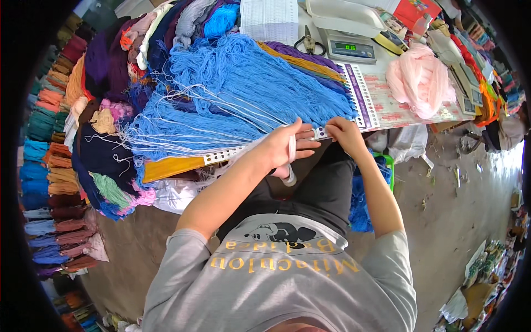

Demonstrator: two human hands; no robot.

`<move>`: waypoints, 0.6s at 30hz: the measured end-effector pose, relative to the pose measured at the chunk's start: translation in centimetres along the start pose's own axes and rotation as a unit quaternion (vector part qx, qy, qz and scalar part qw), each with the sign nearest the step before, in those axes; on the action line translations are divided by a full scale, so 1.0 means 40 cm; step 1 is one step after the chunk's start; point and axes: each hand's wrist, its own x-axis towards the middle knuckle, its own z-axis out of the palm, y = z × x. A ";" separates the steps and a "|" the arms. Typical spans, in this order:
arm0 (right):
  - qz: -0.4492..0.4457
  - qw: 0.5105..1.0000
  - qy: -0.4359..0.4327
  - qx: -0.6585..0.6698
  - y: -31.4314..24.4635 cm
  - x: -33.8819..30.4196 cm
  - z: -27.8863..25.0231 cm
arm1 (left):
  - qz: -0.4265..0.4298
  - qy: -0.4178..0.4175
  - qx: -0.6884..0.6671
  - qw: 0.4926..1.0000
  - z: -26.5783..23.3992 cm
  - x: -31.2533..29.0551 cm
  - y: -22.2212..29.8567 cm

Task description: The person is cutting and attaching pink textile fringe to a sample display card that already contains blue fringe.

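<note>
My left hand (289, 145) is stretched out in front of the table edge, fingers apart, with a band of white yarn (292, 148) looped across it. Just to its right, my right hand (344, 133) is pinched closed at the end of a white strip with punched holes (321, 133); what its fingertips grip is too small to make out. Blue yarn (238, 88) is spread over the table beyond both hands. Thin white strands (182, 148) run along its near side toward the left.
Scissors (310, 43) lie behind the blue yarn, beside a digital scale (348, 47) bearing a white tray (345, 15). Pale pink yarn (420, 80) sits at the right. Dark and coloured skeins crowd the left. A green basket (391, 171) with blue yarn stands below the table.
</note>
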 end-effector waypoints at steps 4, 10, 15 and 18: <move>-0.002 0.995 0.003 -0.095 -0.001 0.004 0.010 | -0.023 0.065 0.000 0.998 0.039 0.028 0.001; 0.018 0.997 0.027 -0.070 0.019 0.025 0.009 | -0.044 0.090 0.075 0.992 0.051 0.086 0.010; 0.003 0.998 -0.014 -0.066 -0.010 0.035 -0.009 | -0.013 0.132 0.229 0.964 0.045 0.128 0.022; 0.022 0.999 -0.034 0.028 0.004 0.048 -0.009 | 0.033 0.137 0.288 0.947 0.038 0.155 0.014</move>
